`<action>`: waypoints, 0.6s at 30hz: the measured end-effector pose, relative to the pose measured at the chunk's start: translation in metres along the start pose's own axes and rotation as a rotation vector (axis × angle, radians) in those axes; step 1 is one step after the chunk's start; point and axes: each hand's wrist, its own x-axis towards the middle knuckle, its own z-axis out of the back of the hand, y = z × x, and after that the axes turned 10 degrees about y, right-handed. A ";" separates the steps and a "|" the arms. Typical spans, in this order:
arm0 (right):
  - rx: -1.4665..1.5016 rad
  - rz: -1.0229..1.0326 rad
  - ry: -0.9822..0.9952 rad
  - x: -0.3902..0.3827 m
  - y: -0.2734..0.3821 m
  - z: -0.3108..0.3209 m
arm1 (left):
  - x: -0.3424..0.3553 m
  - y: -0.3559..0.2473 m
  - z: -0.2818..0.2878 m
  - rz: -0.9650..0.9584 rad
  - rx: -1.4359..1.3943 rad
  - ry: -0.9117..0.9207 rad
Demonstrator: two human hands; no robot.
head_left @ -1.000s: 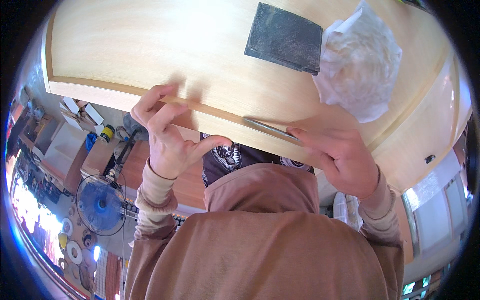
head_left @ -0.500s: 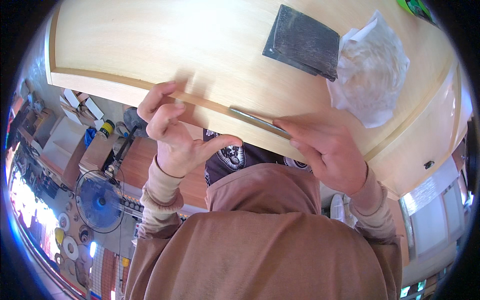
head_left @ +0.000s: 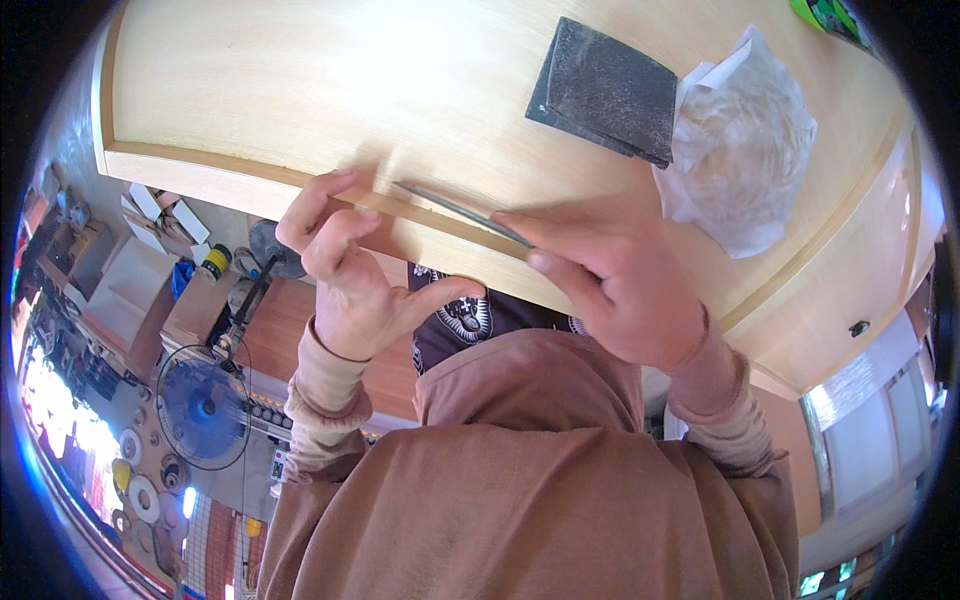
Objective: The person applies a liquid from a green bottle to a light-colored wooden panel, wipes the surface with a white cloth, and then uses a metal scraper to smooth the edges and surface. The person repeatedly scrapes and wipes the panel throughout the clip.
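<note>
Head view: right hand (head_left: 615,290) grips a thin metal blade (head_left: 460,212), now slid further left along the wooden panel (head_left: 300,90) edge toward the left hand (head_left: 350,270), fingers loosely curled, pinching the trim. Sanding block (head_left: 605,90) and plastic bag (head_left: 740,150) lie beyond
</note>
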 end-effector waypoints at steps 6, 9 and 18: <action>-0.351 -0.046 -0.093 -0.049 0.006 0.036 | 0.005 -0.017 0.014 0.152 0.112 0.193; -0.498 -0.102 -0.130 -0.069 0.005 0.033 | 0.010 -0.023 0.011 0.176 0.133 0.195; -0.558 -0.090 -0.117 -0.060 -0.003 0.020 | 0.016 -0.026 -0.003 0.199 0.243 0.128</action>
